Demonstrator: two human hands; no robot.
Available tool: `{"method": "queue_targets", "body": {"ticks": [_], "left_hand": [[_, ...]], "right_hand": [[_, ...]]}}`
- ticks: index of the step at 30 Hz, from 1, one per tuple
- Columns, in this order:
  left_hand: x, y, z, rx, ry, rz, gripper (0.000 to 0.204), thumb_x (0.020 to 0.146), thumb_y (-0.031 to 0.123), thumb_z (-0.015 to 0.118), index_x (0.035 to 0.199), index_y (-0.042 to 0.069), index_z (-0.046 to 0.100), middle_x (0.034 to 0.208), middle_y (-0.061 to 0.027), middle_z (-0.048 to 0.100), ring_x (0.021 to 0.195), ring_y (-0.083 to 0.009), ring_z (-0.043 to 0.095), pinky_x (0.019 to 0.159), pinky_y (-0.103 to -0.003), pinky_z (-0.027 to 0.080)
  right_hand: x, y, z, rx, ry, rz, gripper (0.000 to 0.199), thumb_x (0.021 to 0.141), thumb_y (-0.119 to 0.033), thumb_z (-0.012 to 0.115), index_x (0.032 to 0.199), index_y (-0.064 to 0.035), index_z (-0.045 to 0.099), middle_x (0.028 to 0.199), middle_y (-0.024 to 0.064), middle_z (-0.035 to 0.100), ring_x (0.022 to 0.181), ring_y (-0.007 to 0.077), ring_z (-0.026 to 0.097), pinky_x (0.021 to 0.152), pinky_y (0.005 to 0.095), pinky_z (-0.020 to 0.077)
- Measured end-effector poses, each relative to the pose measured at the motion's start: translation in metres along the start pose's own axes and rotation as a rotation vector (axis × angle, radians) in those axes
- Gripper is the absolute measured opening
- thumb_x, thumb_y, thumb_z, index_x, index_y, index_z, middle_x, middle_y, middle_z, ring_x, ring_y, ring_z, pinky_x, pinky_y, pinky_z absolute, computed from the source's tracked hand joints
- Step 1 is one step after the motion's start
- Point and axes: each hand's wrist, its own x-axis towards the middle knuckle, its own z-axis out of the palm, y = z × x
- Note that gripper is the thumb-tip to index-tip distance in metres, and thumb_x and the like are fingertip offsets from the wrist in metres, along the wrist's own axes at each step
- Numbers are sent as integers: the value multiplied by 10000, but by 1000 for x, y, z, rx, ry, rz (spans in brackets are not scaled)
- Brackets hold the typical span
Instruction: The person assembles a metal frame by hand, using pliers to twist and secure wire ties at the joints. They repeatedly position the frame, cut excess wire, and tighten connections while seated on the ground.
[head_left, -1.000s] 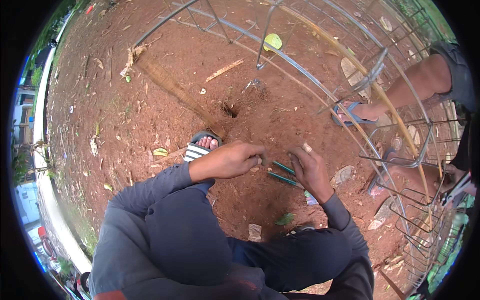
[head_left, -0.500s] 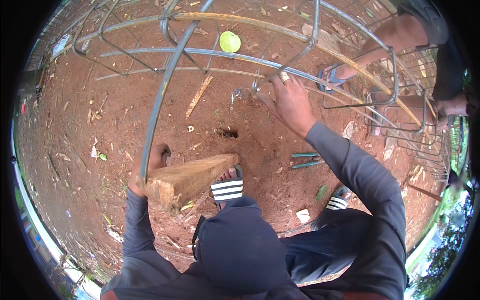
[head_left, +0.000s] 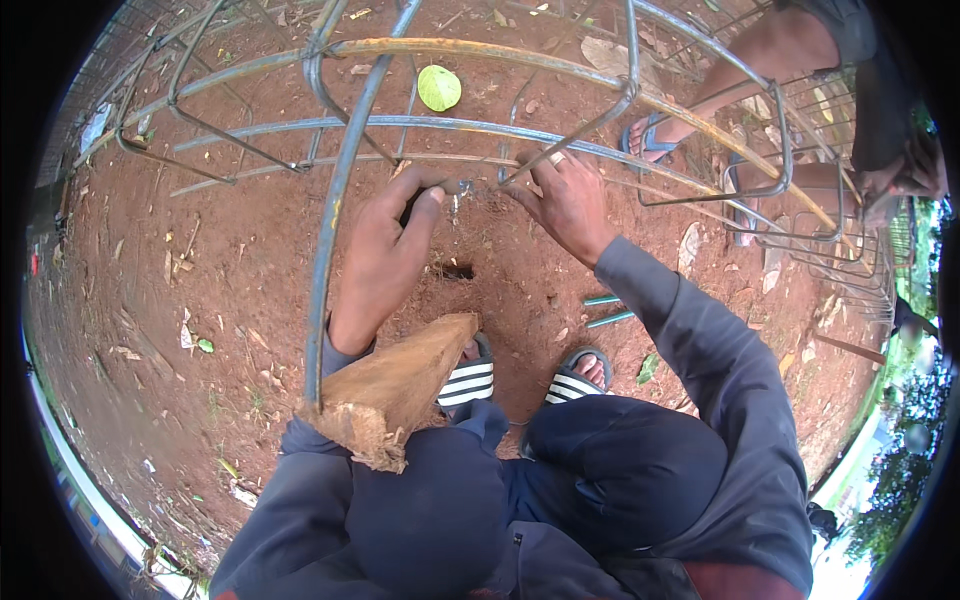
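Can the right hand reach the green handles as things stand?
Probably yes: the cage doesn't cross the green handles on the dirt, though the right hand, up by the cage, would likely have to draw back first.

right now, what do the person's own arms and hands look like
Both arms wear long, dark grey sleeves; the right sleeve is creased and reaches the wrist, while the left sleeve is partly hidden. The left hand and right hand are ungloved. A pale band, perhaps a ring or tape, circles one of the right fingers.
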Motion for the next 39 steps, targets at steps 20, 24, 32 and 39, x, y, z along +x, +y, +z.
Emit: {"method": "queue_targets", "body": {"ticks": [20, 24, 32, 39], "left_hand": [[129, -14, 65, 879, -244, 428, 345, 888, 291, 768, 1106, 51, 651, 866, -212, 718, 842, -438, 700, 721, -533, 536], [131, -8, 72, 969, -211, 471, 304, 902, 274, 746, 1034, 42, 599, 823, -211, 695, 834, -449, 686, 693, -544, 525], [134, -26, 69, 1054, -104, 515, 348, 927, 382, 731, 930, 48, 633, 718, -212, 663, 711, -443, 677, 622, -546, 512], [140, -29, 68, 1073, -26, 474, 412, 929, 416, 728, 810, 31, 638, 689, -216, 648, 704, -444, 672, 614, -531, 508]], "right_hand": [[-5, 3, 34, 30, 335, -46, 443, 804, -423, 832, 1037, -84, 666, 955, 91, 649, 907, 273, 606, 780, 436, 409], [-9, -5, 26, 124, 261, 47, 516, 791, -394, 837, 1088, -19, 644, 938, 119, 670, 957, 296, 601, 856, 448, 416], [-12, -28, 22, 201, 340, 176, 498, 743, -437, 873, 982, -51, 669, 902, 115, 637, 915, 291, 613, 826, 444, 415], [-18, -38, 25, 215, 299, 280, 459, 758, -423, 844, 962, -42, 689, 873, 108, 676, 895, 281, 632, 856, 445, 423]]}}
